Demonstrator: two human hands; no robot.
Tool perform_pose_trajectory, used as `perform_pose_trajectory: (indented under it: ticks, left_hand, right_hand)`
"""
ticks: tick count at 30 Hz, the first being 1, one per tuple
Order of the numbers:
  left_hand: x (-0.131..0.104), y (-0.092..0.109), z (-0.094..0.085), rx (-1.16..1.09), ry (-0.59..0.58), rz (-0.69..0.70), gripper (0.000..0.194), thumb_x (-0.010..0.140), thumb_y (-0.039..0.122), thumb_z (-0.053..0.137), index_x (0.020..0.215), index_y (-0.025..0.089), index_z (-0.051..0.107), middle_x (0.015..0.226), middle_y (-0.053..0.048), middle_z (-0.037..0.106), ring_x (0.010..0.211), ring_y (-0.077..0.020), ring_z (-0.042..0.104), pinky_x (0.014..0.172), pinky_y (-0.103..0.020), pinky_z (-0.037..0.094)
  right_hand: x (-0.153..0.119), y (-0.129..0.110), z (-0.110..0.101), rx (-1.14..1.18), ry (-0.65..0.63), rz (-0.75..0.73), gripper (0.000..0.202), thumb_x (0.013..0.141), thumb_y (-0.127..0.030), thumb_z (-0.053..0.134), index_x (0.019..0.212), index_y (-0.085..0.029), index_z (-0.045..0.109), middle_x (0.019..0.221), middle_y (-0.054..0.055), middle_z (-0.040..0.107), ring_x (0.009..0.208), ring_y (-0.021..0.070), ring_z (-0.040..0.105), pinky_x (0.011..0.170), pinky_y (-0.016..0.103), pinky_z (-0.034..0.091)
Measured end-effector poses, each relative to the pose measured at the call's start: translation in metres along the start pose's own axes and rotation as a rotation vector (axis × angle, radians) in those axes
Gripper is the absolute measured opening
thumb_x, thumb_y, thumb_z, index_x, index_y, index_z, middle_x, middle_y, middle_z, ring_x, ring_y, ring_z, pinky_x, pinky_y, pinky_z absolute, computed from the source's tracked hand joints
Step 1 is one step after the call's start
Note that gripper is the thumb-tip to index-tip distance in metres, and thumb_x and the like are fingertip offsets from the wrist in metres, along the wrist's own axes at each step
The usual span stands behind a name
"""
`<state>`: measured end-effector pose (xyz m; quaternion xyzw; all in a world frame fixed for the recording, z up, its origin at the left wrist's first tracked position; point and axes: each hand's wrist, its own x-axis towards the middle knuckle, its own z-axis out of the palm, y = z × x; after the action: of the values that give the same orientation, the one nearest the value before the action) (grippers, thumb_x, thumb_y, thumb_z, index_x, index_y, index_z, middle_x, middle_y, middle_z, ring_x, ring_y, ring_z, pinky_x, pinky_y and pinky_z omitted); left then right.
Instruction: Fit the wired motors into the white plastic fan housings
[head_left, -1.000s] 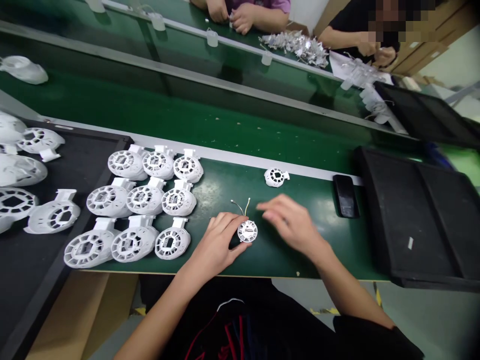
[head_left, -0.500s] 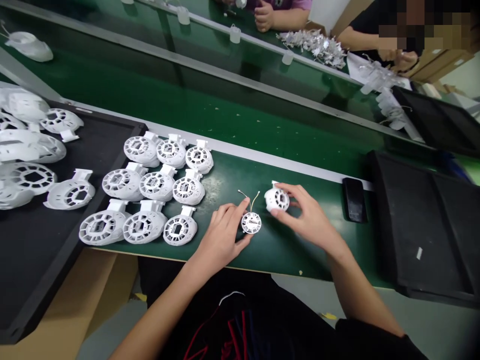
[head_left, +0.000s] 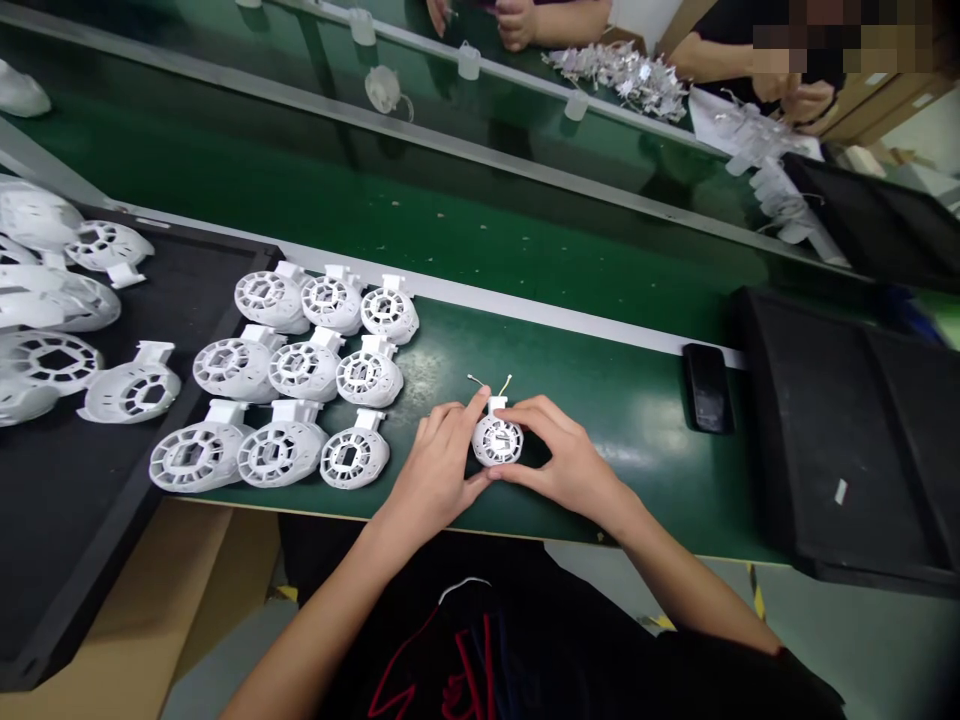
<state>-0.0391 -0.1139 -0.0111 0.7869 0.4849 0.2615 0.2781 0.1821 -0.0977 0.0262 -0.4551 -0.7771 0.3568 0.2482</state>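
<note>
My right hand (head_left: 574, 455) grips a white slotted plastic housing (head_left: 498, 440) between thumb and fingers. The housing sits over a small round white disc, mostly hidden beneath it. Two thin wires (head_left: 507, 384) with small end connectors stick out past the housing's tab. My left hand (head_left: 439, 462) is closed around the left side of the disc and housing, its fingertips at the edge. Whether the disc is seated inside the housing I cannot tell. To the left, several similar white housings (head_left: 354, 460) lie in rows on the green table (head_left: 465, 345).
A black tray (head_left: 142, 310) at the left bears more white shells (head_left: 135, 385). On the right lie a black phone (head_left: 708, 388) and a black tray (head_left: 847, 440). Beyond a conveyor (head_left: 525, 255), other people's hands (head_left: 516, 22) work beside a pile of silvery parts (head_left: 630, 82).
My right hand has moved left, bringing the housing over the disc by my left hand. A translucent part with a wire now shows on the conveyor at the back.
</note>
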Motion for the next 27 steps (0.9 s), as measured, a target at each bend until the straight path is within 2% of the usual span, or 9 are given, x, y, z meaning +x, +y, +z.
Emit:
perform_pose_trajectory:
  ticks: [4, 10, 12, 15, 16, 18, 20, 23, 27]
  left_hand:
    - [0.0, 0.0, 0.0, 0.008, 0.003, 0.004, 0.105, 0.09, 0.028, 0.077, 0.168, 0.031, 0.006, 0.134, -0.013, 0.058, 0.125, -0.0339, 0.05, 0.105, -0.05, 0.044]
    - [-0.001, 0.0, 0.003, 0.027, 0.0, -0.003, 0.106, 0.086, 0.019, 0.075, 0.168, 0.026, 0.009, 0.132, -0.014, 0.059, 0.125, -0.0337, 0.05, 0.105, -0.049, 0.045]
    - [-0.002, 0.001, 0.0, 0.023, -0.022, -0.003, 0.105, 0.085, 0.018, 0.074, 0.168, 0.023, 0.01, 0.136, -0.015, 0.059, 0.128, -0.0342, 0.049, 0.106, -0.051, 0.044]
    - [-0.005, 0.003, -0.014, -0.05, -0.122, 0.021, 0.106, 0.08, 0.023, 0.078, 0.168, 0.022, 0.017, 0.151, -0.016, 0.051, 0.141, -0.0361, 0.042, 0.116, -0.054, 0.039]
    - [-0.006, 0.005, -0.019, -0.1, -0.149, 0.014, 0.101, 0.082, 0.026, 0.078, 0.166, 0.022, 0.023, 0.156, -0.015, 0.048, 0.145, -0.0356, 0.039, 0.119, -0.054, 0.036]
    - [-0.008, 0.008, -0.027, -0.232, -0.149, -0.058, 0.071, 0.092, 0.032, 0.07, 0.157, 0.025, 0.043, 0.157, -0.011, 0.051, 0.148, -0.032, 0.04, 0.124, -0.051, 0.033]
    - [-0.008, 0.014, -0.033, -0.383, -0.073, -0.199, 0.041, 0.102, 0.036, 0.059, 0.141, 0.025, 0.061, 0.147, -0.008, 0.062, 0.14, -0.028, 0.053, 0.121, -0.048, 0.039]
    - [-0.004, 0.023, -0.036, -0.69, -0.012, -0.375, 0.039, 0.1, 0.041, 0.064, 0.132, 0.02, 0.065, 0.13, -0.011, 0.072, 0.118, -0.026, 0.069, 0.107, -0.044, 0.053]
    - [-0.003, 0.037, -0.041, -0.987, -0.001, -0.41, 0.046, 0.097, 0.043, 0.07, 0.132, 0.015, 0.063, 0.125, -0.013, 0.075, 0.115, -0.0264, 0.072, 0.102, -0.04, 0.057]
  right_hand:
    - [0.001, -0.002, 0.002, -0.031, -0.01, -0.009, 0.058, 0.088, -0.046, 0.082, 0.139, -0.031, 0.061, 0.125, 0.007, 0.062, 0.114, 0.0243, 0.065, 0.099, 0.041, 0.057]
    - [0.005, -0.005, 0.0, -0.073, -0.073, 0.065, 0.053, 0.089, -0.045, 0.081, 0.137, -0.031, 0.062, 0.124, 0.006, 0.065, 0.113, 0.0234, 0.064, 0.098, 0.04, 0.056]
    - [0.008, -0.003, 0.0, -0.108, -0.078, 0.045, 0.052, 0.089, -0.047, 0.081, 0.134, -0.03, 0.063, 0.124, 0.006, 0.068, 0.116, 0.0251, 0.062, 0.1, 0.042, 0.054]
    - [0.013, -0.002, -0.003, -0.176, -0.104, -0.001, 0.05, 0.088, -0.051, 0.08, 0.13, -0.029, 0.063, 0.124, 0.006, 0.071, 0.117, 0.0273, 0.061, 0.099, 0.046, 0.053]
    - [0.014, -0.002, -0.004, -0.189, -0.12, -0.01, 0.049, 0.089, -0.051, 0.079, 0.13, -0.028, 0.063, 0.123, 0.006, 0.071, 0.115, 0.0274, 0.061, 0.098, 0.046, 0.053]
    - [0.014, -0.006, -0.006, -0.183, -0.154, -0.034, 0.047, 0.091, -0.049, 0.077, 0.13, -0.029, 0.063, 0.121, 0.005, 0.071, 0.113, 0.0269, 0.062, 0.095, 0.044, 0.054]
    - [0.013, -0.01, -0.007, -0.124, -0.169, -0.068, 0.046, 0.091, -0.046, 0.078, 0.132, -0.03, 0.062, 0.123, 0.005, 0.07, 0.115, 0.0258, 0.063, 0.097, 0.042, 0.054]
    - [0.007, -0.017, -0.008, -0.023, -0.099, -0.12, 0.049, 0.092, -0.042, 0.078, 0.136, -0.032, 0.061, 0.131, 0.006, 0.065, 0.119, 0.0246, 0.064, 0.103, 0.041, 0.054]
    - [0.001, -0.029, -0.008, 0.131, -0.042, -0.104, 0.051, 0.093, -0.04, 0.077, 0.141, -0.035, 0.06, 0.137, 0.008, 0.059, 0.124, 0.0255, 0.062, 0.102, 0.04, 0.056]
